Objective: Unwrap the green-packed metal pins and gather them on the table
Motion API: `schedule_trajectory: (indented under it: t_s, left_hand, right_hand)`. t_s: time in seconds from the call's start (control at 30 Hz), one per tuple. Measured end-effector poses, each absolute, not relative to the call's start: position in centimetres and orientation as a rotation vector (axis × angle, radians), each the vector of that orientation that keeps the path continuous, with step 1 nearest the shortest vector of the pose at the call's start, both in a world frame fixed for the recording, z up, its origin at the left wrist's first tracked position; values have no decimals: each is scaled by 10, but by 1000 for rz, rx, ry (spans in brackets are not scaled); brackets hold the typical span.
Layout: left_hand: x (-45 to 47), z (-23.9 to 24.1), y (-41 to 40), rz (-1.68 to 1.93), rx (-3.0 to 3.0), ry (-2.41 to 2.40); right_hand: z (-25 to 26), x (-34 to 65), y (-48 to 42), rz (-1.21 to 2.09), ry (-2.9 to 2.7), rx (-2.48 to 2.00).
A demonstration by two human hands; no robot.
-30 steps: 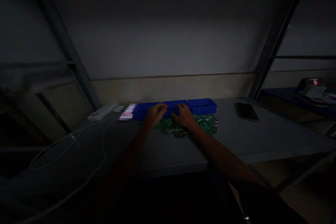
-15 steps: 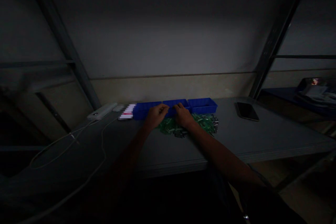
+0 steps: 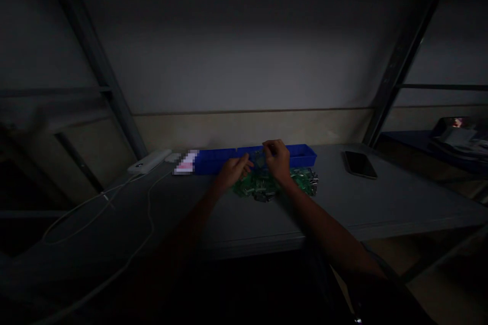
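The left hand is loosely open, the thumb and the fingers parted, and I see no object clearly inside it. The right hand has its fingers curled together; whether they grip something, I cannot tell. Between the two hands there is a faint, see-through small piece, in front of the middle blue plastic bin, and too dim to name.

The main relation is this: the loose heap of green and silvery metal pieces lies on the grey tabletop, on the person's side of the bins. Its long axis goes from left to right, parallel with the row of bins. The left hand is at its left end, while the right hand is above its middle, nearer to the larger part; the right wrist crosses over it. The right blue plastic bin stands just behind its right end.
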State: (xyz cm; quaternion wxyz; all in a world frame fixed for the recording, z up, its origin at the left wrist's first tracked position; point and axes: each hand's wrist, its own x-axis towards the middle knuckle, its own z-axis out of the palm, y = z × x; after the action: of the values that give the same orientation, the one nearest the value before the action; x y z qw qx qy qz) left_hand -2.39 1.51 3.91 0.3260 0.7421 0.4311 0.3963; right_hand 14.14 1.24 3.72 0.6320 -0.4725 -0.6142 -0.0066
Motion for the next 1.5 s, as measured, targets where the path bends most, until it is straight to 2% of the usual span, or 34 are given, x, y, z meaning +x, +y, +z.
schedule_trajectory:
  t_s: [0.2,0.4,0.53,0.63,0.83,0.93,1.07,1.23,1.37,1.5]
  left_hand:
    - [-22,34,19,831,1405,984]
    - [-29,33,25,1019,1333,870]
    - [-33,44,21,1178,1351,759]
    - [-35,47,20,1278,1370,772]
    - [-38,35,32,1339,1595,789]
    - [-40,33,35,1380,1681,808]
    - [-40,37,31,1347,1718,879]
    - [-39,41,27,1242,1604,1059]
    - [-38,47,24,1134,1504,1044]
    - [-36,54,21,992,1342,993]
  right_hand:
    - [46,116,-18,-18,-1706,-1038]
    - [42,98,-35,-5,-2026,-937]
    - [40,100,-29,27,-1882,-1035]
    - [42,105,-20,241,-1681,-1128]
    - [45,112,-10,873,-1439,-1113]
    - [42,110,-7,997,-1400,-1062]
    - [36,110,-2,925,-1382,-1001]
    - [38,117,-1,601,-1350,-1120]
    - [42,119,-8,311,-1479,-1147]
    - [41,115,-15,243,-1662,-1147]
